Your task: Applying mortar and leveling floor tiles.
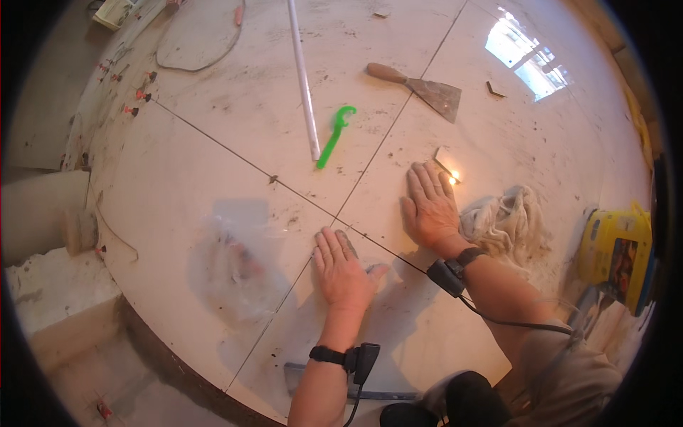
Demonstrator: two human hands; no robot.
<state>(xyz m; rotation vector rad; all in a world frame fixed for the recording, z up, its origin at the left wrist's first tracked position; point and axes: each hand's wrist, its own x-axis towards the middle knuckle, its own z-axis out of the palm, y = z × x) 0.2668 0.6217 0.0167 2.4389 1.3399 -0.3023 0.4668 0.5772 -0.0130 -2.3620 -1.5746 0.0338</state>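
My left hand (343, 274) lies flat on the pale floor tiles (398, 334), fingers stretched out, close to where two dark joints cross. Farther right, my right hand (432, 213) also rests flat on a tile with nothing in it. Just beyond its fingertips is a small thin angled piece (446, 164), with a bright glint beside it. A crumpled dirty cloth (504, 222) lies to the right of that hand. Left of my left hand sits a clear plastic bag (242, 270) whose contents are blurred.
Ahead lie a green hooked plastic tool (334, 139), a long white rod (304, 85) and a wooden-handled scraper (434, 94). Red-topped clips (144, 95) and a looped cable (196, 69) are far left. A yellow container (616, 256) stands right. A dark bar (384, 395) lies near me.
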